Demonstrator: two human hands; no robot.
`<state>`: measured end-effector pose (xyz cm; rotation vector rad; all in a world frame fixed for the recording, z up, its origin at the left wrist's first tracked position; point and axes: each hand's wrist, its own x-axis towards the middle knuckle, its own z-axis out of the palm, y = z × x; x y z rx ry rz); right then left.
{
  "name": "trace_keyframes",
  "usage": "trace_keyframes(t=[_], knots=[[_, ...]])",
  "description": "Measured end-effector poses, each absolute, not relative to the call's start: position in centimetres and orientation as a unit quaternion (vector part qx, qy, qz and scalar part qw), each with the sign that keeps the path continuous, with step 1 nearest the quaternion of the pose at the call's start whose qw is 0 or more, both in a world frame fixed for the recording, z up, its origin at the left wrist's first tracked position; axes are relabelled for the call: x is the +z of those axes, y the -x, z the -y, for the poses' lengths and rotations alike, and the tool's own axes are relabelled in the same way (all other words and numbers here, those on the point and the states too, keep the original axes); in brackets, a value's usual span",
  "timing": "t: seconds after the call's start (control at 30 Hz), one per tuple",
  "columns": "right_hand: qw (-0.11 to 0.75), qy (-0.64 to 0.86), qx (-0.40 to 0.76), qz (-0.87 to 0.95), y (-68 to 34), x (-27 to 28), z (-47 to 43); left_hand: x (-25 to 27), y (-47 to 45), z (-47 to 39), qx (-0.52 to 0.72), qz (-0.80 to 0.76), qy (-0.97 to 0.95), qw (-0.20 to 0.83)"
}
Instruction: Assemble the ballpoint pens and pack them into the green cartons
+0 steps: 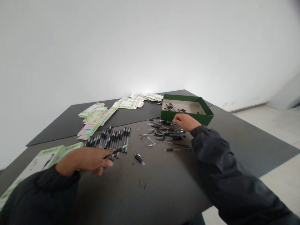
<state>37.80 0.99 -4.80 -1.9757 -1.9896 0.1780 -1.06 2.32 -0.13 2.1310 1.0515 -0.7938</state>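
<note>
My left hand point(87, 159) pinches a black pen point(117, 150) between thumb and fingers, its pale pointed end aimed to the right. Beyond that hand, a row of capped pens point(120, 137) lies side by side on the table. My right hand point(185, 121) is closed over a loose heap of pens and pen parts point(167, 132), at the near wall of a green box point(206, 115). Whatever its curled fingers hold, if anything, is hidden. A short black pen cap point(139, 159) rests between the hands on the tabletop.
More pens and dark parts lie inside the green box. Flattened green-and-white cartons point(131, 102) spread along the back, with pink-and-green ones point(96, 122) at left. A green-and-white pen carton point(38, 162) sits beside my left arm. The dark table point(164, 187) backs onto a white wall.
</note>
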Motion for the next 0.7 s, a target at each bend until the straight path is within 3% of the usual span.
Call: trace_keyframes(t=[0.33, 0.7], knots=[[0.072, 0.697, 0.177, 0.691, -39.2, -4.6, -0.4, 0.3, 1.4, -2.4, -0.283, -0.437, -0.81, 0.27], [0.088, 0.761, 0.225, 0.602, -43.2, -4.4, -0.1, -0.4, 1.8, -3.0, -0.298, -0.436, -0.808, 0.262]])
